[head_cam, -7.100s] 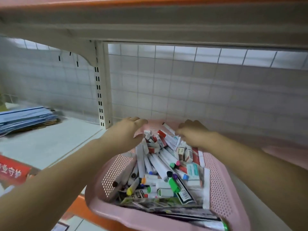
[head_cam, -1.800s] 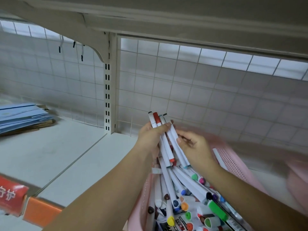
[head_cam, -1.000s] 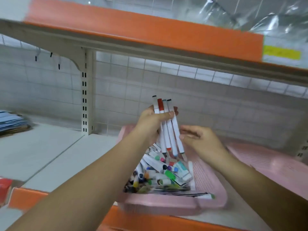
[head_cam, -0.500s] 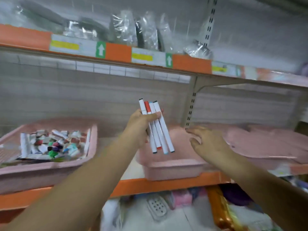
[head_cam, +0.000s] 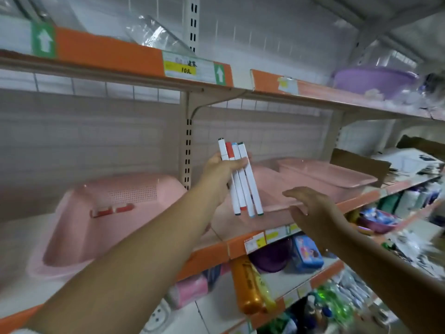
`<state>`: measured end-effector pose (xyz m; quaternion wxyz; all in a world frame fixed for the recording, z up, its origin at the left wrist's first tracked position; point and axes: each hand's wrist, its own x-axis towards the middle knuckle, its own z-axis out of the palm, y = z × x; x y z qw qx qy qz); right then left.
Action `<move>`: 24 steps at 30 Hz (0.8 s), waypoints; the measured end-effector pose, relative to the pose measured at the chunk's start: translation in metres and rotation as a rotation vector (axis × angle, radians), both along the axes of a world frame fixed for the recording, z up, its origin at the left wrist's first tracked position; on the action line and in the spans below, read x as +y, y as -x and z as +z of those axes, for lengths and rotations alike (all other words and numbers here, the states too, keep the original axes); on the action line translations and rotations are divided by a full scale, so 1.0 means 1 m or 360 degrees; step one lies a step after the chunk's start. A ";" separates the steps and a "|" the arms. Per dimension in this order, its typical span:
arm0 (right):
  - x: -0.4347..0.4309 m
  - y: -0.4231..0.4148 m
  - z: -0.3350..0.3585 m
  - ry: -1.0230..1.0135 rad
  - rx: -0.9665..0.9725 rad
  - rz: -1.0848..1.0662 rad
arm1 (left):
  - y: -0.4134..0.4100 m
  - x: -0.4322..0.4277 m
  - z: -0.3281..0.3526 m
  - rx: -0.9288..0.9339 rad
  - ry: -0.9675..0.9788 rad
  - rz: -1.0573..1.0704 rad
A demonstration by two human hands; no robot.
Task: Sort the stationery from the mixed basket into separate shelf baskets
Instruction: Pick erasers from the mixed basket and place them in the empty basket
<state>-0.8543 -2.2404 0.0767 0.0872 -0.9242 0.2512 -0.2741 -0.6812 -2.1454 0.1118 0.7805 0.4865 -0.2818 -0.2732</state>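
My left hand (head_cam: 222, 173) grips a bundle of several white marker pens (head_cam: 243, 186) upright, held in the air in front of the middle shelf. My right hand (head_cam: 310, 208) hovers with fingers spread, holding nothing, just in front of a pink basket (head_cam: 272, 186) that stands behind the pens. Another pink basket (head_cam: 113, 213) sits to the left on the same shelf with two small red items (head_cam: 112, 210) inside. A third pink basket (head_cam: 325, 173) stands further right. The mixed basket is out of view.
An orange-edged upper shelf (head_cam: 144, 61) with a price tag hangs overhead, holding a purple basin (head_cam: 375, 80). A cardboard box (head_cam: 361, 165) with papers sits far right. Lower shelves hold an orange bottle (head_cam: 248, 288), a blue pencil case (head_cam: 307, 256) and assorted goods.
My view has swung right, away from the mixed basket, which has left the frame. My left hand carries the pens along the shelf; my right hand has let go and spread open.
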 end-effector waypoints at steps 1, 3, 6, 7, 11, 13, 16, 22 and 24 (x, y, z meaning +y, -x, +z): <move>-0.012 -0.001 -0.001 0.0006 0.0002 -0.0011 | -0.004 -0.014 0.001 -0.0003 0.0007 -0.0007; -0.037 -0.007 -0.001 0.0044 0.0001 -0.0007 | -0.013 -0.041 0.005 -0.0015 0.0026 -0.0020; -0.074 -0.026 0.005 0.0102 0.0016 -0.0006 | -0.031 -0.078 0.010 -0.0043 0.0021 -0.0024; -0.085 -0.034 0.007 0.0110 0.0014 -0.0008 | -0.037 -0.088 0.011 -0.0041 0.0008 -0.0025; -0.124 -0.063 0.016 0.0163 0.0063 0.0006 | -0.060 -0.126 0.014 -0.0082 -0.0030 -0.0028; -0.135 -0.073 0.018 0.0181 0.0106 0.0015 | -0.068 -0.136 0.012 -0.0116 -0.0056 -0.0018; -0.158 -0.091 0.017 0.0189 0.0188 0.0054 | -0.082 -0.157 0.004 -0.0161 -0.0205 0.0044; -0.206 -0.128 0.007 0.0195 0.0341 0.0149 | -0.105 -0.185 -0.016 -0.0253 -0.0448 0.0177; -0.223 -0.139 0.004 0.0225 0.0409 0.0195 | -0.107 -0.189 -0.022 -0.0255 -0.0490 0.0215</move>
